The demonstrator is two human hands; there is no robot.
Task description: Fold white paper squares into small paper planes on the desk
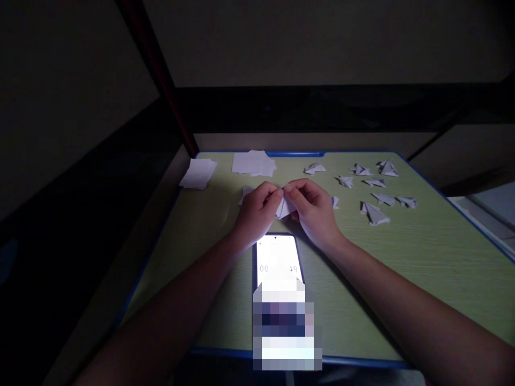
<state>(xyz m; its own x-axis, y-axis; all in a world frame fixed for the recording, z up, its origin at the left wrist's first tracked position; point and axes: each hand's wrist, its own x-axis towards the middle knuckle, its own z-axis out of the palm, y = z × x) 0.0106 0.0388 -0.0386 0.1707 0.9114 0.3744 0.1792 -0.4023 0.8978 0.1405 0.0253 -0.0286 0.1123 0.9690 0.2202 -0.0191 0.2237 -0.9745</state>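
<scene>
Both of my hands meet over the middle of a pale green table (pixel 422 257) with a blue rim. My left hand (pixel 257 212) and my right hand (pixel 314 206) are closed in a pinch on one small piece of white folded paper (pixel 285 208) held between them. Another white scrap (pixel 246 193) pokes out behind my left hand. A lit phone (pixel 278 260) lies flat just in front of my wrists, showing a timer.
Several folded white paper shapes (pixel 374 213) lie scattered on the right half of the table. Two piles of flat white sheets (pixel 253 162) (pixel 198 173) sit at the far left edge. A dark red post (pixel 161 80) rises behind the table's left corner. The room is dim.
</scene>
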